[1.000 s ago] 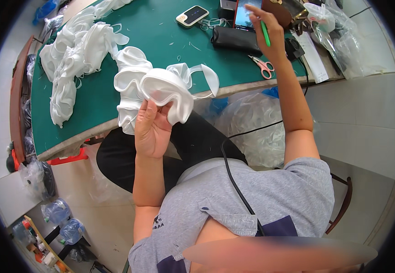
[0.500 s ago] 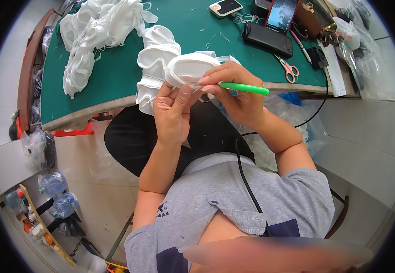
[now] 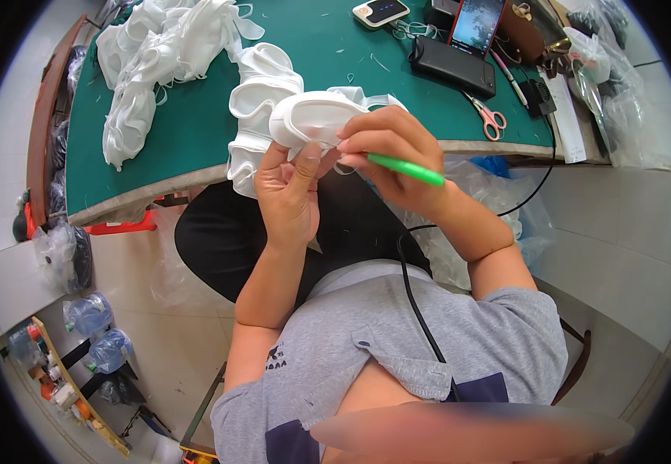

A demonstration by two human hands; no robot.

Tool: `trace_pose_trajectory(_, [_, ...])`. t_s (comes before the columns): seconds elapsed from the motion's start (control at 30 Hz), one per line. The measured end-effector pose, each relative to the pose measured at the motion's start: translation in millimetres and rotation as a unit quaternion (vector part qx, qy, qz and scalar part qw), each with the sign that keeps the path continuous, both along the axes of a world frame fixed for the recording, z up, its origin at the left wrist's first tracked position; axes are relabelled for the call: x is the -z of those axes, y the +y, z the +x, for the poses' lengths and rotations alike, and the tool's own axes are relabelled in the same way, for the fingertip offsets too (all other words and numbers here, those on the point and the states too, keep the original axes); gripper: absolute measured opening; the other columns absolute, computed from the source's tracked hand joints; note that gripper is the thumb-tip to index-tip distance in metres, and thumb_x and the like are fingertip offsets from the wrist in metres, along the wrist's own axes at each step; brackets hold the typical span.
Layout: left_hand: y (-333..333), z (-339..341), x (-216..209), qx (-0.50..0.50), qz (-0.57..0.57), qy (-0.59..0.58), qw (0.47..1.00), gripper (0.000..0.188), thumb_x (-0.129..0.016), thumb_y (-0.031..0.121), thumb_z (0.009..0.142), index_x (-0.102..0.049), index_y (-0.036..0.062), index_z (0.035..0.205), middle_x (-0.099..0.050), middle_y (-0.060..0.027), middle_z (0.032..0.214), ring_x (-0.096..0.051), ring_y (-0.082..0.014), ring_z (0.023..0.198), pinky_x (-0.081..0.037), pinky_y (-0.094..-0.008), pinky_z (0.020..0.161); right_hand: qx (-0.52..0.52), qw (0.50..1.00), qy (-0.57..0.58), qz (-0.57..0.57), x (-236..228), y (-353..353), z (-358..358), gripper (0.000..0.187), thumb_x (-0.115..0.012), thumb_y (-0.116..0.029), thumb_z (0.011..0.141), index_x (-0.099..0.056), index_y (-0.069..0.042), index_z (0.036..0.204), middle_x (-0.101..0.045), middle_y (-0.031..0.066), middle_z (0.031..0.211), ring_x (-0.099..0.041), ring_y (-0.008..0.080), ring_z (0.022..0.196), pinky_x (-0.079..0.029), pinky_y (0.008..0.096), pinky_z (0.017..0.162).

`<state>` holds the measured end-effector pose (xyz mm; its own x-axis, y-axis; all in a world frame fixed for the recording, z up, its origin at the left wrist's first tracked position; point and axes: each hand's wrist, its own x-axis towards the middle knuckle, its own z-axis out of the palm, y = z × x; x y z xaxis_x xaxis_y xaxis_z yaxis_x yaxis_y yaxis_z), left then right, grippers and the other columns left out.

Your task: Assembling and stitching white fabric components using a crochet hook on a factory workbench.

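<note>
My left hand [image 3: 290, 189] grips the lower edge of a white bra [image 3: 321, 116] with moulded, rounded cups, thumb in front and fingers behind. A slim tool with a bright green handle [image 3: 406, 168] rests in my right hand [image 3: 405, 147], pinched between thumb and fingers. Its thin tip meets the edge of the white bra beside my left thumb; the kind of tip is too small to tell. Just left of the held bra, a row of wavy white cups [image 3: 262, 97] hangs over the front edge of the green table [image 3: 196, 139].
A heap of white bras [image 3: 157, 54] lies at the back left. Pink-handled scissors [image 3: 492, 122], a black case [image 3: 453, 68], a phone [image 3: 477, 25] and a white device [image 3: 380, 12] are at the right. A black cable [image 3: 409, 271] runs across my body.
The green handle has tilted, its free end dropping lower and a little left. My hands and the held bra have shifted slightly, with the bra turned a little.
</note>
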<state>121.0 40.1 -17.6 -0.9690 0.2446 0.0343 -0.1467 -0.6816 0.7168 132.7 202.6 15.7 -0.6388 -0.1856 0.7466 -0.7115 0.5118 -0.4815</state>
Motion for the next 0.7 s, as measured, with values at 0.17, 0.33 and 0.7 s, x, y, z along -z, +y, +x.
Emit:
trace_pose_trajectory(0.17, [-1.0,0.2,6.0,-0.046,-0.055,0.015,0.997,0.027,-0.061,0.002,0.089,-0.059,-0.0045,0.115,-0.064,-0.0117,0.108,-0.063,-0.0166,0.098,-0.054,-0.0306,0.086,0.041,0.987,0.094,0.123,4.9,-2.4,-4.6,0.021,-0.072,-0.007,0.072,-0.061,-0.007,0.089,-0.067,0.0106,0.101,-0.063,0.0236,0.078,-0.049,0.0321,0.065])
trace_pose_trajectory(0.33, [-4.7,2.8,11.1,-0.031,-0.042,0.026,0.998,0.018,-0.062,-0.001,0.088,-0.063,-0.0049,0.106,-0.065,-0.0116,0.107,-0.063,-0.0170,0.095,-0.049,-0.0268,0.086,0.030,0.985,0.114,-0.129,3.3,36.3,-35.0,0.008,-0.051,-0.007,0.095,-0.056,-0.002,0.099,-0.069,0.0180,0.096,-0.067,0.0235,0.078,-0.054,0.0295,0.066])
trace_pose_trajectory(0.7, [-3.5,-6.6,3.7,0.332,0.190,-0.052,0.923,0.074,-0.054,0.055,0.088,-0.043,-0.0048,0.130,-0.060,-0.0217,0.117,-0.058,-0.0353,0.113,-0.043,-0.0462,0.099,-0.183,0.905,-0.218,-0.317,-9.8,17.1,-10.7,0.020,-0.053,-0.021,0.097,-0.054,-0.001,0.096,-0.068,0.0230,0.090,-0.066,0.0191,0.073,-0.055,0.0289,0.067])
